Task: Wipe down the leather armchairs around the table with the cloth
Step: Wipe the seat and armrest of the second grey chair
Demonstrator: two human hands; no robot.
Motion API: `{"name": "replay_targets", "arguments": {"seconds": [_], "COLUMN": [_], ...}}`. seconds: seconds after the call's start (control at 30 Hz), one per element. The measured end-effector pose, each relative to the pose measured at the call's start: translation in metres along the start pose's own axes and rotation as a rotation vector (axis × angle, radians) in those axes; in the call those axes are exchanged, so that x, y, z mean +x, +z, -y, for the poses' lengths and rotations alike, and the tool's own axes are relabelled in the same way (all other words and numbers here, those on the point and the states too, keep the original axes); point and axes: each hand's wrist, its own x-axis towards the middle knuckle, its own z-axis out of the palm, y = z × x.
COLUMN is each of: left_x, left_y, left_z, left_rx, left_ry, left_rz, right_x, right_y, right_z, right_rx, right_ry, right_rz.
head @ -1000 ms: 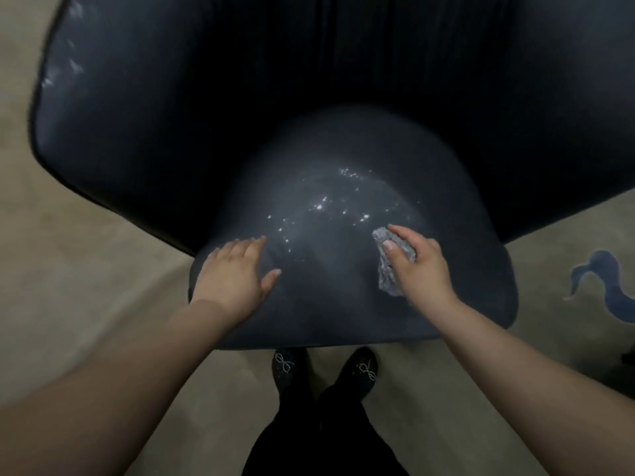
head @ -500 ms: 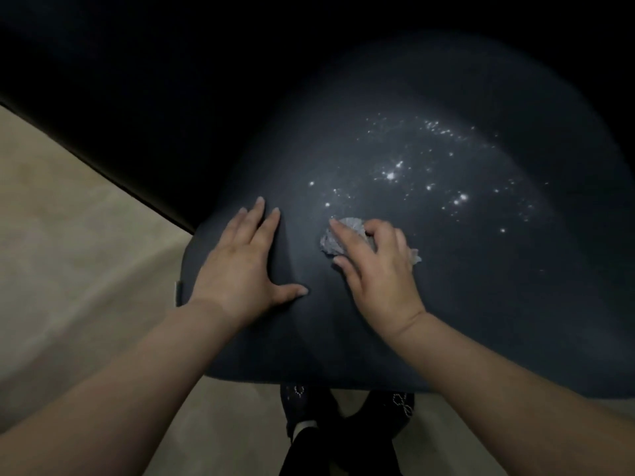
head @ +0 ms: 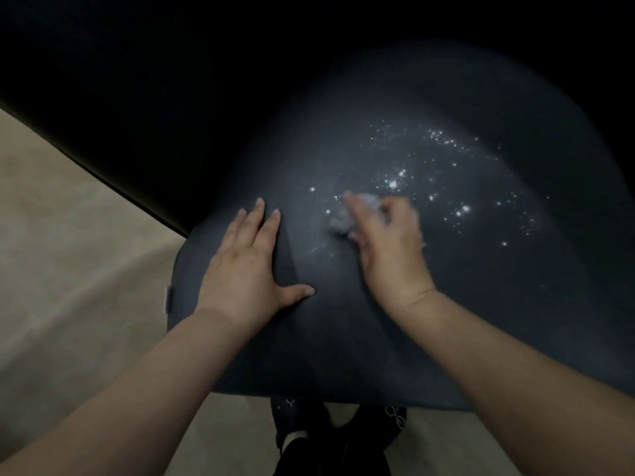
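A dark leather armchair fills the view; its rounded seat cushion (head: 446, 304) shines with small bright specks around the middle right. My right hand (head: 388, 249) presses a small crumpled grey cloth (head: 340, 221) onto the cushion just left of the specks; the hand is blurred by motion. My left hand (head: 247, 269) lies flat on the cushion's left front part, fingers together and thumb spread, holding nothing. The chair's back and arm (head: 137, 97) are almost black and show no detail.
Beige carpet (head: 68, 269) lies to the left and in front of the chair. My dark shoes (head: 336, 431) stand just under the cushion's front edge. A small light tag (head: 168, 298) sits on the cushion's left side.
My right hand has slid the cloth left across the cushion toward my left hand and keeps rubbing there. My head has dropped closer to the seat. The left hand has stayed flat.
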Motion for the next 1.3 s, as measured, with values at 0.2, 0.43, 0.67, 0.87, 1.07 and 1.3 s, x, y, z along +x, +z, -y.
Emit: {"name": "replay_targets", "arguments": {"seconds": [0.2,0.43,0.67,0.87,1.07,1.3], "left_x": [0.000,-0.001,-0.004,-0.004,-0.001,0.020], "left_y": [0.001,-0.002,-0.002,-0.004,-0.010,-0.014], "left_z": [0.002,0.005,0.005,0.007,-0.001,-0.013], "left_rx": [-0.025,-0.044,-0.108,-0.100,-0.097,-0.092], "left_ry": [0.021,0.033,-0.023,-0.016,-0.033,-0.077], "left_rz": [-0.009,-0.004,-0.036,-0.032,-0.002,-0.026], "right_x": [-0.009,0.002,-0.008,0.036,0.030,0.059], "right_y": [0.003,0.006,0.018,-0.008,0.008,0.013], "right_z": [0.012,-0.001,0.040,-0.020,0.036,-0.020], "right_rx": [0.109,0.025,0.026,0.004,0.084,-0.023], "right_ry": [0.083,-0.027,-0.187,0.040,-0.174,-0.051], "right_rz": [-0.141,-0.038,0.032,-0.041,0.043,-0.046]}}
